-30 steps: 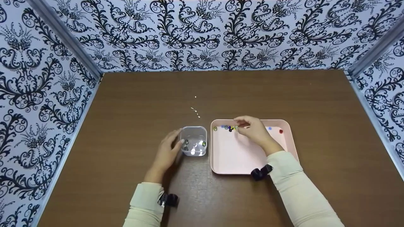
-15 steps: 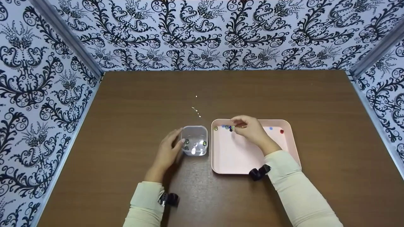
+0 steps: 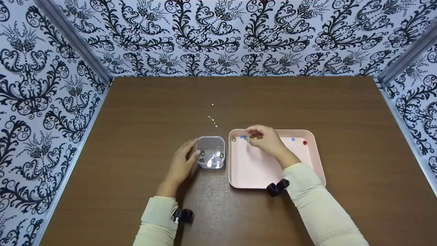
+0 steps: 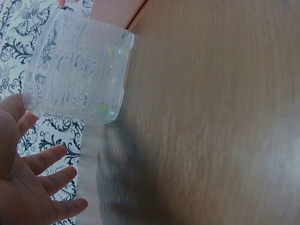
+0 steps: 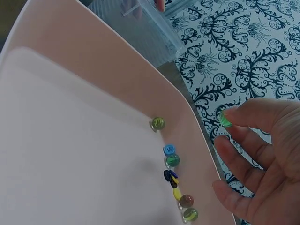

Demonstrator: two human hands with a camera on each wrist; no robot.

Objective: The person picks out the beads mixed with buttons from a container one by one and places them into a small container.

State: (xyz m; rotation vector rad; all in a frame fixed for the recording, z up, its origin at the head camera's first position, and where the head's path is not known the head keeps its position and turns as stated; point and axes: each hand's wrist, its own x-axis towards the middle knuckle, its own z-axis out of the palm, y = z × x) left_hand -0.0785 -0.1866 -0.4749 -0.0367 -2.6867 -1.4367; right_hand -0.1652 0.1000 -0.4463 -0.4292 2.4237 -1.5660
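Observation:
My left hand (image 3: 180,165) pinches the left rim of a small clear plastic container (image 4: 75,70) between thumb and forefinger; the other fingers are spread apart. A few greenish marbles (image 3: 221,155) lie inside it. My right hand (image 3: 269,143) is over the back of the pink tray (image 3: 252,171), pinching a green marble (image 5: 225,118) between thumb and forefinger. Along the tray's back wall the right wrist view has a yellow-green marble (image 5: 158,123), a blue button (image 5: 169,150), a green marble (image 5: 173,160), dark blue and yellow buttons (image 5: 174,182) and a reddish-brown marble (image 5: 186,201).
A red piece (image 3: 305,142) and a light blue piece (image 3: 293,139) lie at the tray's back right. Small white marks (image 3: 212,120) show on the brown table (image 3: 153,109) behind the container. Patterned walls (image 3: 218,41) enclose the table's back and sides.
My right hand has shifted a little to the left along the tray's back wall, covering pieces that showed before. The left hand and the container stay in place.

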